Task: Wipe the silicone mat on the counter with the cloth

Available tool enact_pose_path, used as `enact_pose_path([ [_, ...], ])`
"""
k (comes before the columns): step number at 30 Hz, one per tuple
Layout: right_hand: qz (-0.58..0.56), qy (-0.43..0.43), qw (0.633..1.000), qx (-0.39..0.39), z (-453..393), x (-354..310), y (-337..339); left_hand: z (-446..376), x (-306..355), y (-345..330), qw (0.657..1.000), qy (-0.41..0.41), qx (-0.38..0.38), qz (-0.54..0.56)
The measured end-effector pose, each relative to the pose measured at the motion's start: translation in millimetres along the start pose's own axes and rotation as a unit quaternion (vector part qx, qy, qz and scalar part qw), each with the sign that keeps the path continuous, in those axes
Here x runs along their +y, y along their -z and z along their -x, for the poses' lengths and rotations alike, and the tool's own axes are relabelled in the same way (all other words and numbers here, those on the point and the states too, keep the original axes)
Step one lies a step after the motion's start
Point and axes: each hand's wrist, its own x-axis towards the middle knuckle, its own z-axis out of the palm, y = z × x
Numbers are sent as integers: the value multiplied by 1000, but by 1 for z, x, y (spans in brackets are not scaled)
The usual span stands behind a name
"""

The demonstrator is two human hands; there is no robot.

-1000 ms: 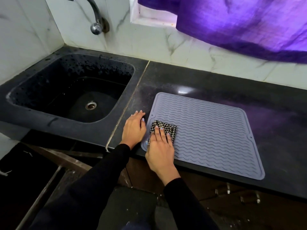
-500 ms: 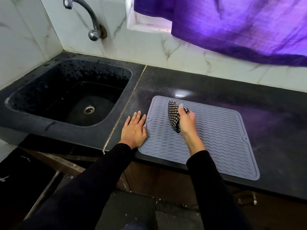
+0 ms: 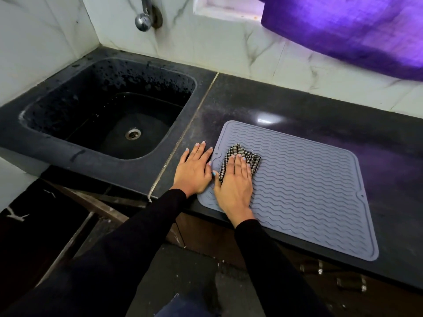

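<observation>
A grey silicone mat with wavy ridges lies on the dark counter, its near edge at the counter's front. On its left part sits a crumpled black-and-white checked cloth. My right hand lies flat on the cloth with straight fingers, pressing it onto the mat. Just left of it, my left hand rests flat on the counter, its thumb side on the mat's left edge.
A black sink with a metal drain fills the counter's left side, under a chrome tap on the marble wall. A purple curtain hangs at the upper right. Dark cupboard fronts lie below the counter edge.
My right hand moved the cloth from the mat's near left corner up toward its middle, and has now brought it back to the left part. The left hand stayed put.
</observation>
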Motion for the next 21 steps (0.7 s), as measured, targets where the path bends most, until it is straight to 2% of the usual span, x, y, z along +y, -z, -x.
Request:
enact_pose_path([
  [3, -48, 11, 999, -1, -2, 6, 4, 1, -1, 0, 1000, 0, 1, 2],
  [5, -144, -10, 989, 35, 0, 8, 12, 1, 0, 2, 1000, -2, 1, 5],
  [6, -217, -47, 974, 46, 0, 9, 17, 2, 0, 3, 1000, -3, -2, 8],
  [7, -318, -107, 941, 48, -1, 9, 26, 2, 0, 3, 1000, -3, -6, 12],
  [8, -453, -185, 871, 51, -3, 10, 37, 2, 0, 4, 1000, -2, -9, 14],
  [9, -586, -256, 766, 67, -6, 12, 52, 2, 0, 4, 1000, -2, -10, 15],
  [10, -659, -309, 676, 118, -9, 18, 65, 2, 0, 5, 1000, -2, -11, 15],
  [11, -662, -338, 646, 170, -10, 27, 74, 2, 0, 5, 1000, -3, -13, 16],
  [12, -618, -340, 678, 207, -9, 35, 83, 2, 0, 5, 1000, -5, -13, 17],
  [14, -492, -289, 795, 205, 2, 45, 93, 2, -1, 5, 1000, -10, -15, 14],
  [17, -320, -185, 925, 90, 27, 45, 67, 0, -3, 4, 1000, -11, -18, 6],
  [19, -136, -106, 985, 21, 43, 38, 41, -1, -3, 3, 1000, -11, -19, -2],
  [21, -22, -47, 998, 24, 47, 38, 24, -1, -3, 2, 1000, -9, -18, -6],
])
